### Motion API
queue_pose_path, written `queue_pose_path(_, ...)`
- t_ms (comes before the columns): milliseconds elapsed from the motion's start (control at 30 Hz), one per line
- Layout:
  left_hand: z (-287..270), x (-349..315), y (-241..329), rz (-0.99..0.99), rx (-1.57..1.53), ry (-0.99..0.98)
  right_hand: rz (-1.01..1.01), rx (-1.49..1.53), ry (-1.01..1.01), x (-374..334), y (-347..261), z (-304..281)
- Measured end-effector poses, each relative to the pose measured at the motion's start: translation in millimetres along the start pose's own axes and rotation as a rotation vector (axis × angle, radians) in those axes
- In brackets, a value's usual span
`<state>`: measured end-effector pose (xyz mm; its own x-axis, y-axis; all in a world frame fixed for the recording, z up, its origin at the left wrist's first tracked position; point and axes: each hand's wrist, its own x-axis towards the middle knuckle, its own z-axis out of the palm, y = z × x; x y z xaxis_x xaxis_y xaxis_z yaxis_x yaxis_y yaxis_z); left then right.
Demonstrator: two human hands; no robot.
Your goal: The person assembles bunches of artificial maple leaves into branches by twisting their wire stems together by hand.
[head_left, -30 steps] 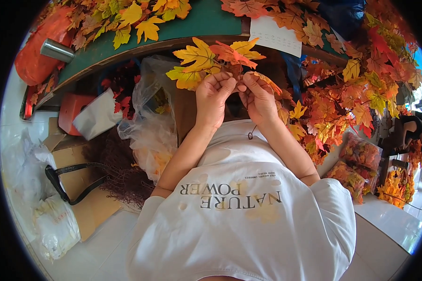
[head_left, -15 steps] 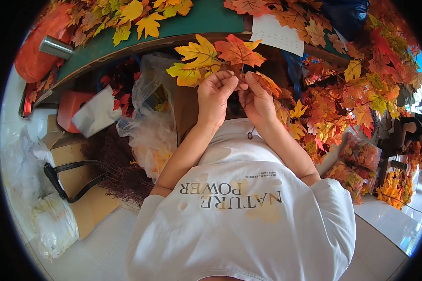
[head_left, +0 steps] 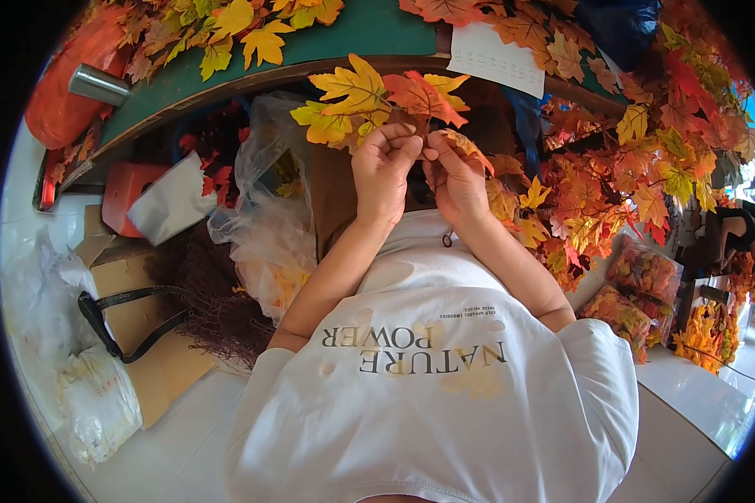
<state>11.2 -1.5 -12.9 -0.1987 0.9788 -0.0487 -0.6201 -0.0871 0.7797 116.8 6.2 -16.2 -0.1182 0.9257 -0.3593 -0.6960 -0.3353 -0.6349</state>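
With grip pinched together in left hand (head_left: 382,172) and right hand (head_left: 459,180) on the base of a leaf spray (head_left: 419,95), near the green tabletop (head_left: 369,38). Seemingly at a fine joining step; next, calling for steadiness left, gentle twisting right.

Free room above shirt (head_left: 432,402), table edge (head_left: 268,75) ahead

White short-sleeved T-shirt (head_left: 428,427), dark lettering
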Motion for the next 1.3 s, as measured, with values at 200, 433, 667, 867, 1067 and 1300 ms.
queue_pose_path(200,0,1,-4,0.044,-0.008,-0.010,0.051,0.054,0.037,-4,7,0)
queue_pose_path(433,-17,11,-13,0.137,0.206,0.028,0.056,-0.293,-0.106,4,5,-14)
queue_pose_path(667,-20,18,-7,0.123,0.214,0.080,-0.614,-0.871,-0.306,15,-21,-8)
queue_pose_path(867,-29,24,21,-0.022,-0.139,0.135,-0.783,-1.697,-0.528,1,-71,-19)
queue_pose_path(1067,-26,24,22,-0.113,-0.217,0.146,-0.484,-1.126,-0.318,10,-33,-37)
queue_pose_path(1300,-20,26,29,-0.084,-0.287,0.061,-0.617,-1.142,-0.454,8,-44,-27)
